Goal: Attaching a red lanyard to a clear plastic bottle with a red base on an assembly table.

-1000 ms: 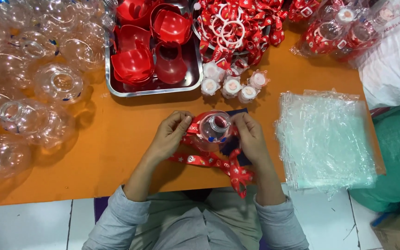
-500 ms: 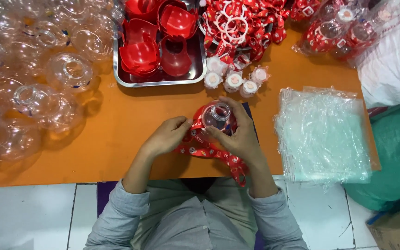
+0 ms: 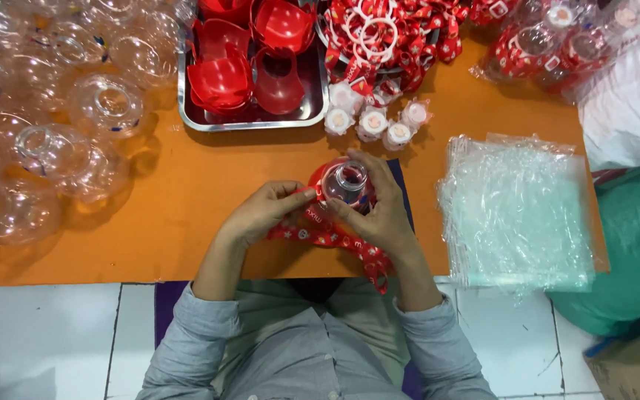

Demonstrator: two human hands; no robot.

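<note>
While both hands (image 3: pixel 320 211) grip it, red strap (image 3: pixel 335 241) wraps clear bottle (image 3: pixel 346 181).

Clear round bottle (image 3: pixel 346 181), mouth up; red printed strap (image 3: pixel 335 238) trailing below.

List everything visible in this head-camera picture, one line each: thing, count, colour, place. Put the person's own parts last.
table: one, orange, fills the middle.
clear plastic bottles: many, transparent, heaped at left.
metal tray: one, silver, top centre.
red plastic holders: several, red, in the tray.
printed straps with white rings: a pile, red and white, top, right of the tray.
small caps: about five, whitish, below that pile.
packed bottles: several, clear and red, top right.
plastic bags: a stack, clear, right.
green sack: one, far right.
held bottle: one, clear, in both hands.
strap: one, red, trailing beneath it.
left hand: on the strap.
right hand: around the bottle.
</note>
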